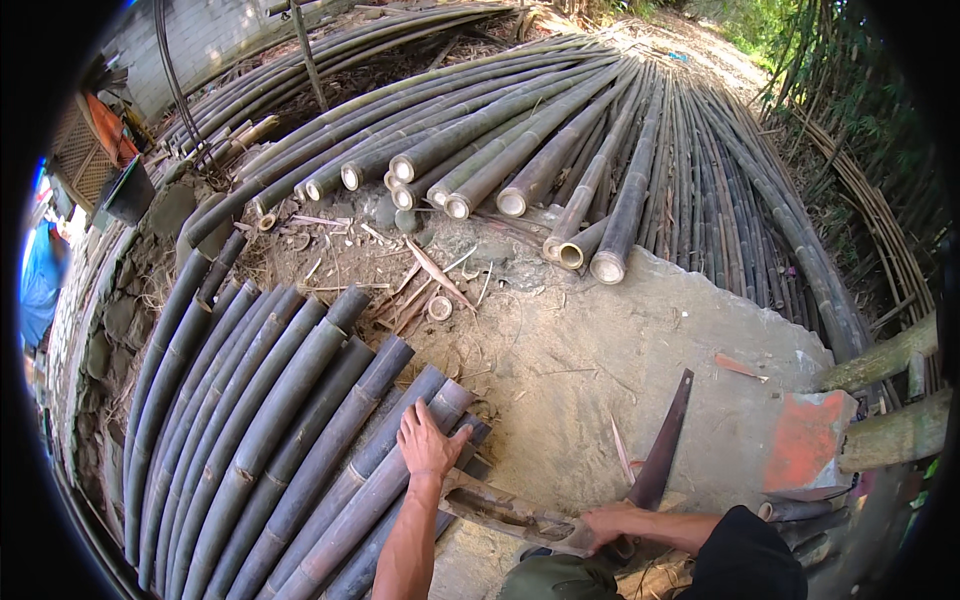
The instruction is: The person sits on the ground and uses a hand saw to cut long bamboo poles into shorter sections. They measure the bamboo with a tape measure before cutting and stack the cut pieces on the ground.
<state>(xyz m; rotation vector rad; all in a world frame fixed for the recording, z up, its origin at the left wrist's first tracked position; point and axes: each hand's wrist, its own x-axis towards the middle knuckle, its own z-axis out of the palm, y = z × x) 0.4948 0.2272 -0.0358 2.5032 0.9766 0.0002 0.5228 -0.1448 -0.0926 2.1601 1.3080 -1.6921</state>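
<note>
My left hand (428,440) lies flat, fingers spread, on the ends of two dark purple-grey bamboo poles (375,480) in the near stack. My right hand (608,524) grips the handle of a long dark saw (665,445) whose blade points up and away over the concrete. Between the hands runs a split brown bamboo piece (505,512), lying across in front of me; its right end meets my right hand.
A large pile of long greenish bamboo poles (600,150) fans out ahead, cut ends toward me. A concrete slab (620,340) carries chips and offcuts. An orange-red flat piece (805,440) and short logs (885,395) lie at right. A stone wall (110,330) runs along the left.
</note>
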